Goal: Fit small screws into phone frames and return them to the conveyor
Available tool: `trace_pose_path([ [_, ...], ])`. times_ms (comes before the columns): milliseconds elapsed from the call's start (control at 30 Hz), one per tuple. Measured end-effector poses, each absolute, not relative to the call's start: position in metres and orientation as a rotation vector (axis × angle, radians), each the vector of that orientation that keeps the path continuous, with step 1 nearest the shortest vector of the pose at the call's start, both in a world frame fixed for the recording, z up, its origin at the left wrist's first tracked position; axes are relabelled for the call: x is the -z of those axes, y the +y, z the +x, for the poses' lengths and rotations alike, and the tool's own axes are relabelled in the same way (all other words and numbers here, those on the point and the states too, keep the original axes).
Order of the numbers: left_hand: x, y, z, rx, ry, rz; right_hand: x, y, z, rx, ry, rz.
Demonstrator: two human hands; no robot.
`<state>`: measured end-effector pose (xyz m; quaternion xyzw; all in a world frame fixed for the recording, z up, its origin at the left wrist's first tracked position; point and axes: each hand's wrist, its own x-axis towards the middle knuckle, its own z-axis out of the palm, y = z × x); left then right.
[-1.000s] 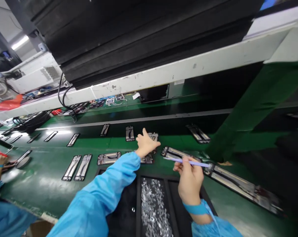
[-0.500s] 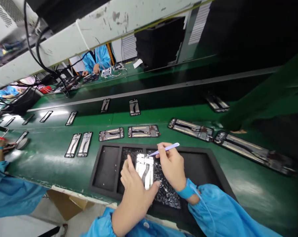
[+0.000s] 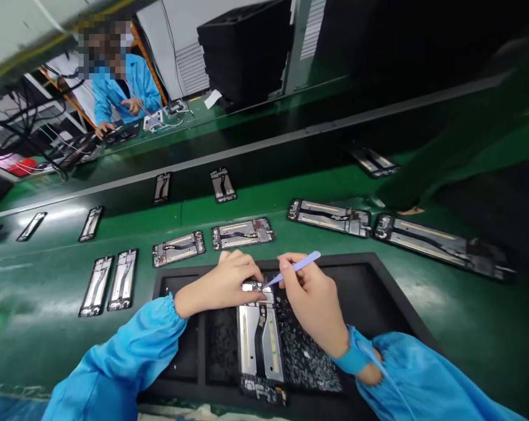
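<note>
A smartphone with its back off [image 3: 249, 339] lies lengthwise over the black foam tray [image 3: 378, 260], its silver frame and dark ribbon cable showing. My left hand [image 3: 229, 279] is closed over the phone's far end, fingers at the top edge and thumb across the upper part. Pinched in my right hand [image 3: 311, 298] is a pair of lilac tweezers [image 3: 300, 262]. The tweezer tips meet the phone's top end, close to my left fingertips. Whether they grip a small part there is too fine to make out. Many tiny pieces [image 3: 312, 354] are scattered in the tray beside the phone.
Opened phones lie around the tray: one [image 3: 242, 233] just behind it, one [image 3: 330, 216] behind right, a pair [image 3: 123, 279] to the left. More rest on the dark belt [image 3: 223, 185]. Across the bench a co-worker in blue [image 3: 135, 88] sits near stacked black trays [image 3: 247, 52].
My left hand has moved from the phone's near left side to its far end, uncovering the phone's lower part. The tweezers stay at the top end. The view has shifted to the right.
</note>
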<state>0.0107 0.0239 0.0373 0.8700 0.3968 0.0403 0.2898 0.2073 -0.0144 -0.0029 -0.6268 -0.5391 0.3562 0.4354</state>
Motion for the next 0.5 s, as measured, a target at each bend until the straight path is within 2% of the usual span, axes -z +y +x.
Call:
trace_pose_path([
  [500,-0.005,0.025,-0.001,-0.329,0.879,2.449,0.008,-0.015,0.209,-0.871,-1.304,-1.603],
])
